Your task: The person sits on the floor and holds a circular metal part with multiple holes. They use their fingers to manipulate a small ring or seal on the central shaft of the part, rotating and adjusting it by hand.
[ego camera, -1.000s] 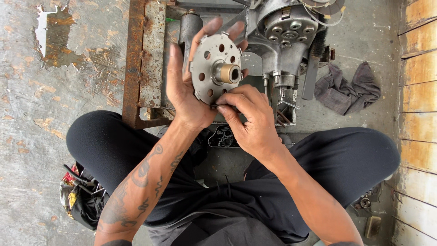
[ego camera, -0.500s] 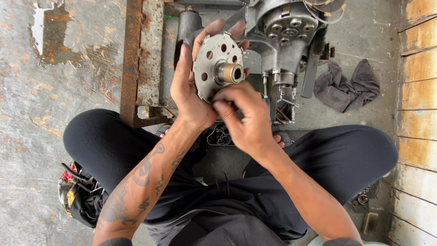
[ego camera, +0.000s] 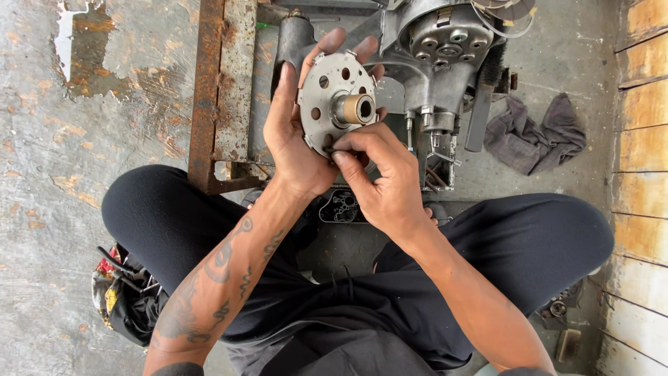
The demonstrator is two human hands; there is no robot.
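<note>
I sit cross-legged on a concrete floor. My left hand holds up a round grey metal plate with several holes and a brass-coloured hub at its centre, fingers wrapped behind its rim. My right hand pinches a small dark part against the plate's lower edge with thumb and fingertips; the part is mostly hidden by my fingers. Just beyond the plate stands a grey engine casing.
A rusty steel frame lies on the floor left of the engine. A dark rag lies at the right. A small black part rests between my knees. A bag with tools sits by my left thigh. Wooden planks line the right edge.
My right hand has slid from the plate's lower right towards its bottom edge. The plate has stayed in my left hand, nearly still.
</note>
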